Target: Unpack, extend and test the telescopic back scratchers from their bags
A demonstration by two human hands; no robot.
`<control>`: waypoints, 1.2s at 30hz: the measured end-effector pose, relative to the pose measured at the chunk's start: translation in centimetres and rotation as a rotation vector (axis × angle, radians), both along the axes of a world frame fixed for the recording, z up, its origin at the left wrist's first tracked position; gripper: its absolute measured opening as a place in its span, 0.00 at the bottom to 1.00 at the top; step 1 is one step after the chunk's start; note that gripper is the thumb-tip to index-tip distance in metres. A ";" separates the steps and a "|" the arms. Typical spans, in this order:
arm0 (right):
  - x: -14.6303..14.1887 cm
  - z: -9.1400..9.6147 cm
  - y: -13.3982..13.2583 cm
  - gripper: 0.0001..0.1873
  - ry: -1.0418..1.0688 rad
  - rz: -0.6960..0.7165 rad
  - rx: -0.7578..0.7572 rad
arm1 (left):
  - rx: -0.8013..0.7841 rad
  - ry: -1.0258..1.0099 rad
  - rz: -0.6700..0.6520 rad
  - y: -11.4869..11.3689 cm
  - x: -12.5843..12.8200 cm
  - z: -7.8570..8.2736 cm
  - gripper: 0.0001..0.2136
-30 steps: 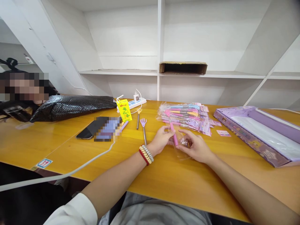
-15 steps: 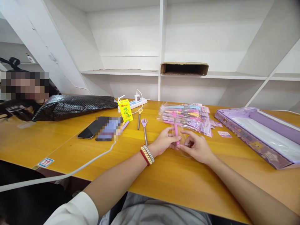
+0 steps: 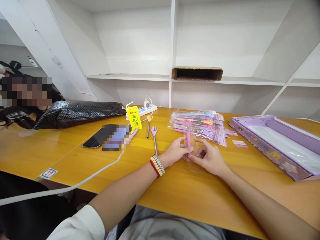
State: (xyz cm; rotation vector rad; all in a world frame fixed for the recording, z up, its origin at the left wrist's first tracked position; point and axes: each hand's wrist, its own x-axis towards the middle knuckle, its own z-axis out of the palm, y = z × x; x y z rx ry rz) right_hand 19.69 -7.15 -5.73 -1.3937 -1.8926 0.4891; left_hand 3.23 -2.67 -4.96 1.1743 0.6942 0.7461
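Note:
A pink back scratcher stands nearly upright in my left hand, its small hand-shaped head pointing away from me. My left thumb and fingers are closed round its handle. Beside it, my right hand pinches a clear plastic bag that lies around or behind the lower handle; which of these I cannot tell. Left of my hands, a purple back scratcher lies on the table, its lower end hidden by my left wrist. Farther back lies a smaller-looking orange one. Several bagged back scratchers are piled beyond my hands.
An open purple display box stands at the right, near a small card. At the left are a phone, a yellow packet, a power strip and a black bubble bag. Another person sits far left.
The back scratcher's head has shifted slightly right and down, and the plastic bag's lower part now hangs a little lower. Both hands stay almost in place.

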 end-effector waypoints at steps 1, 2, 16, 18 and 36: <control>0.0 0.0 0.0 0.28 -0.004 0.002 0.005 | 0.001 0.002 0.000 0.0 0.0 0.0 0.27; 0.0 -0.1 -0.1 0.27 -0.008 0.003 0.010 | -0.001 0.004 0.001 0.0 0.0 0.0 0.27; -0.1 0.1 -0.1 0.26 -0.033 -0.048 0.080 | 0.059 0.147 -0.106 -0.3 -0.1 0.4 0.27; -0.1 0.1 -0.1 0.25 -0.026 -0.047 0.086 | 0.052 0.133 -0.103 -0.3 -0.1 0.3 0.28; 1.8 0.2 0.2 0.56 0.193 0.504 0.014 | -0.009 -0.140 0.029 0.6 -0.6 0.7 0.21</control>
